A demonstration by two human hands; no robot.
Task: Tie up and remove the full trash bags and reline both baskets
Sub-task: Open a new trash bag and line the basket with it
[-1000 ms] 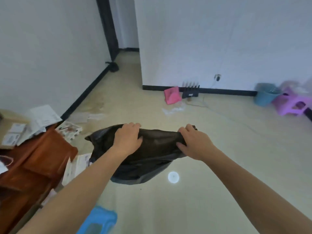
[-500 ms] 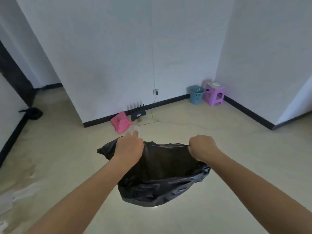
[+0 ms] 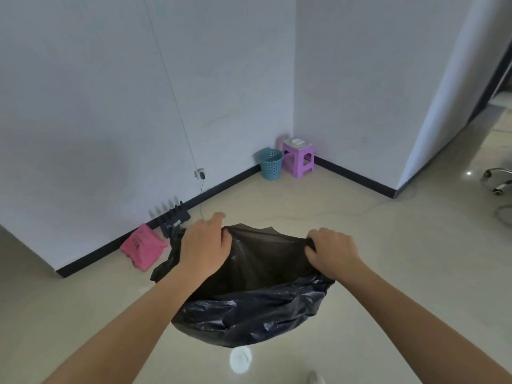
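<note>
A black trash bag hangs in front of me above the floor, its mouth pulled wide. My left hand grips the bag's rim on the left, fingers curled over the edge. My right hand grips the rim on the right. A blue plastic basket stands far off in the room's corner against the wall, with no liner visible in it.
A purple stool stands next to the basket. A pink bag and a black router lie by the baseboard on the left, with a cable running across the floor. An office chair base is at the right edge.
My view has swung right, from the wooden furniture and papers towards the corner with the blue basket. Both hands have kept hold of the bag and spread its mouth wider.
</note>
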